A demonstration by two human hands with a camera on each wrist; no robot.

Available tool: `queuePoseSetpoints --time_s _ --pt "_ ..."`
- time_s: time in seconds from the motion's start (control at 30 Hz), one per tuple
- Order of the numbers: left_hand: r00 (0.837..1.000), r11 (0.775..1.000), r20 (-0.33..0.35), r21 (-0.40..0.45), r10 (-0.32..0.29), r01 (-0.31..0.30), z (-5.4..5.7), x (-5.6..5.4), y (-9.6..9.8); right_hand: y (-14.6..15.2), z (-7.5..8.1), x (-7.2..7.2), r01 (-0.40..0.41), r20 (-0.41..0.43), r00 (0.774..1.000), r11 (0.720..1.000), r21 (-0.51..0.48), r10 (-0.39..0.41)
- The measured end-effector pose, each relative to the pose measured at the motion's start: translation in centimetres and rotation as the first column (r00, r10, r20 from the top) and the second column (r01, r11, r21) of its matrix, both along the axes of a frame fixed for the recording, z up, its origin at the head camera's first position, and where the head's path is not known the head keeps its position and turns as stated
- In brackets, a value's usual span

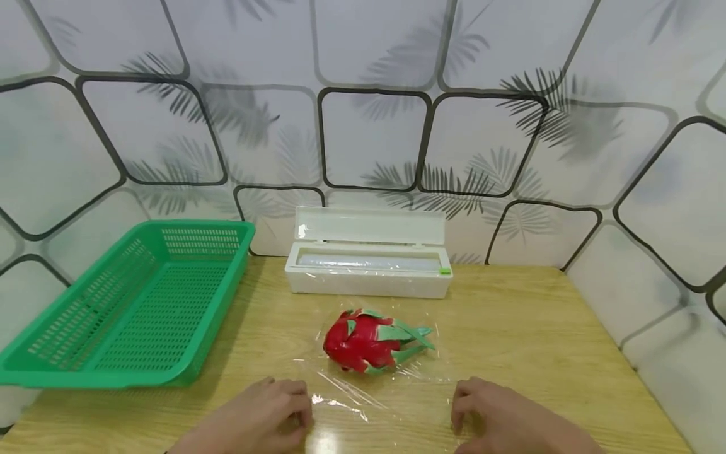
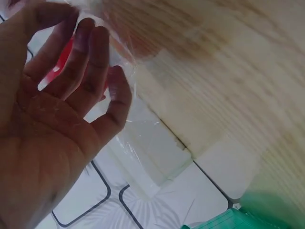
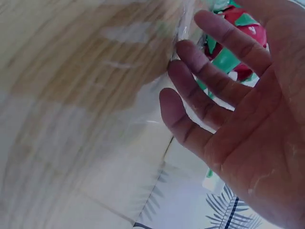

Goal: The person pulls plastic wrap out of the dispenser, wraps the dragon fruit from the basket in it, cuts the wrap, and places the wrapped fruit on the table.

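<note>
A red dragon fruit (image 1: 360, 342) with green scales lies on a sheet of clear plastic wrap (image 1: 347, 392) on the table. My left hand (image 1: 263, 413) is at the sheet's near left, thumb and forefinger pinching its edge; the left wrist view shows the film (image 2: 127, 57) hanging beside the fingertips. At the near right, my right hand (image 1: 501, 416) has curled fingers on the film's edge. In the right wrist view gathered film (image 3: 185, 24) runs up from those fingertips, and the thumb is out of sight. The fruit sits just beyond both hands, touched by neither.
Behind the fruit stands a white wrap dispenser box (image 1: 368, 285), lid raised, a roll inside and a green slider at its right end. A green plastic basket (image 1: 224, 302) stands on the left. Patterned wall covering (image 1: 374, 139) encloses the wooden table (image 1: 527, 334) at the back and sides.
</note>
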State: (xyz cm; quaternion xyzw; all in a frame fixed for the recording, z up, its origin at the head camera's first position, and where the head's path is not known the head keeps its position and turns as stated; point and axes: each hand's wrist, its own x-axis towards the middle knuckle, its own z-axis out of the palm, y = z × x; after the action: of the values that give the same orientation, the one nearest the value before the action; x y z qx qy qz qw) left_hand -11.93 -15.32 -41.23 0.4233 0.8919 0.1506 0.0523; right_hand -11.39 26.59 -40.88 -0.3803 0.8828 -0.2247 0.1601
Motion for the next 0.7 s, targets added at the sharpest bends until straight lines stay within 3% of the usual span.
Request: queuePoseSetpoints --time_s 0.1,0.23,0.4,0.53,0.7 --pt "0.996 0.992 -0.085 0.127 0.035 -0.024 0.4 0.1 0.2 -0.3 -0.1 0.2 0.031 -0.035 0.999 0.994 0.105 -0.027" --pt "0.977 0.957 -0.194 0.288 0.084 -0.025 1.3 0.0 0.4 -0.8 -0.3 0.5 0.038 -0.170 0.985 0.988 0.148 -0.013" --pt "0.948 0.937 -0.306 0.349 0.087 0.027 2.0 -0.3 0.7 -1.4 -0.5 0.7 0.069 -0.237 0.971 0.987 0.145 -0.033" --pt "0.952 0.924 -0.298 0.379 0.074 0.047 2.0 -0.4 0.6 -1.5 -0.5 0.8 0.068 -0.265 0.963 0.992 0.107 -0.038" --pt "0.971 0.906 -0.228 0.422 0.068 0.036 2.2 -0.7 0.3 -1.5 -0.4 1.1 0.106 -0.219 0.972 0.990 0.095 -0.083"
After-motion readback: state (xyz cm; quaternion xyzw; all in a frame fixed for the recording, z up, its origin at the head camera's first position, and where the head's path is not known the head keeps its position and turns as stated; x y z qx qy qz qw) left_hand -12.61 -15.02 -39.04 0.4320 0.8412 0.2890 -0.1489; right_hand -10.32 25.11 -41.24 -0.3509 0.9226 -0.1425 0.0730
